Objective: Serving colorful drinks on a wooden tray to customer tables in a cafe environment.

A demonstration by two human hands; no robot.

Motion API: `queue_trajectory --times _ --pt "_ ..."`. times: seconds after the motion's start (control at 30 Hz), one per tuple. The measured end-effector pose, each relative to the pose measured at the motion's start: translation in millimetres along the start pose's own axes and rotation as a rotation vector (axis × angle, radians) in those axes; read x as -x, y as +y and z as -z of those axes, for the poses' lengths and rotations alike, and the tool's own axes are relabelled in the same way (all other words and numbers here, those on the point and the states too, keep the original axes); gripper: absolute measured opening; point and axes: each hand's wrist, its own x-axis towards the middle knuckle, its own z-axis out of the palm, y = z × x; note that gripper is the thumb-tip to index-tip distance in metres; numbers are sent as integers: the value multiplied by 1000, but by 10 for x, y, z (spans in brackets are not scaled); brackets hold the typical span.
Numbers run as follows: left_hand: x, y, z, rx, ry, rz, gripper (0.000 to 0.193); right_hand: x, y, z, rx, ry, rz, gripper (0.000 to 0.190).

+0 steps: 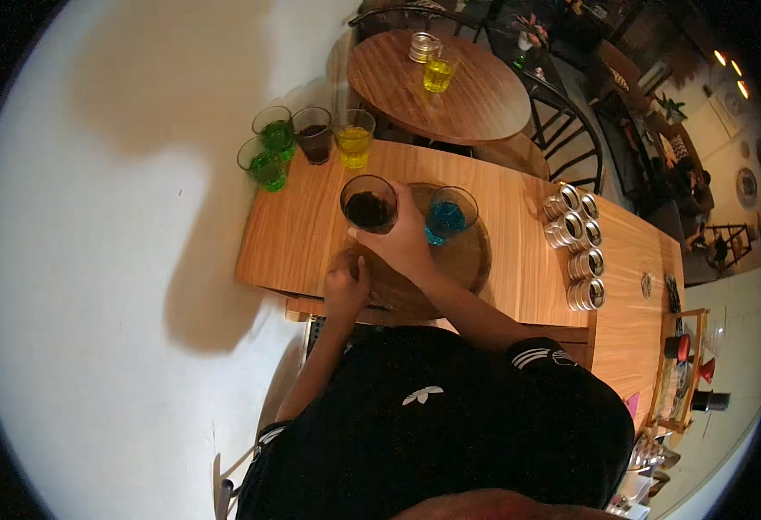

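My right hand is wrapped around a clear glass of dark liquid, above the left part of a round brown tray. Curled at the tray's near left rim is my left hand; its fingertips are partly hidden. A glass of blue liquid stands on the tray, right of my right hand. Beyond the tray, at the counter's far left corner, two glasses of green liquid stand beside another glass of dark liquid and a glass of yellow liquid.
The tray lies on a wooden counter beside a white wall. Several metal-ringed glass containers stand to the right. Past the counter, a round wooden table carries a yellow drink; a black chair stands by it.
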Motion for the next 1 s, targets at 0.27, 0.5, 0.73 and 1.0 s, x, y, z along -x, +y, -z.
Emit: queue_trajectory --times 0.27,0.5,0.73,1.0 --pt "-1 22 42 89 -126 172 23 344 -64 443 99 -28 -48 88" --pt "-9 91 57 -3 -148 210 23 508 47 469 121 -64 -102 88" --pt "34 -23 -25 2 -6 67 22 650 55 529 88 -117 -192 88" --pt "10 134 58 -79 -98 215 27 756 43 710 107 -143 -169 94"
